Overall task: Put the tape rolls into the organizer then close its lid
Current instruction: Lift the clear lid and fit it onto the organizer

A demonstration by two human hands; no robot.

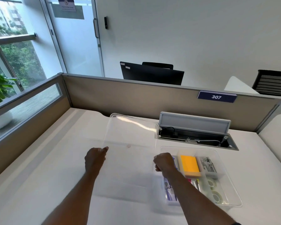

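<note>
A clear plastic organizer (pixel 224 161) sits on the white desk at the right. Two clear tape rolls (pixel 215 191) lie in its right-hand compartment, one behind the other. The transparent lid (pixel 131 132) is lifted off the desk to the left of the organizer, tilted with its far edge raised. My left hand (pixel 95 159) pinches the lid's near left corner. My right hand (pixel 165 162) grips its near right corner, just above the organizer's left edge. My right forearm hides part of the organizer's left compartment.
Inside the organizer are a yellow sticky-note pad (pixel 190 166), a grey printed box (pixel 208 165) and pens. An open cable hatch (pixel 196 135) with a raised grey flap lies behind the organizer. Beige partition walls (pixel 136 98) enclose the desk at the back and left.
</note>
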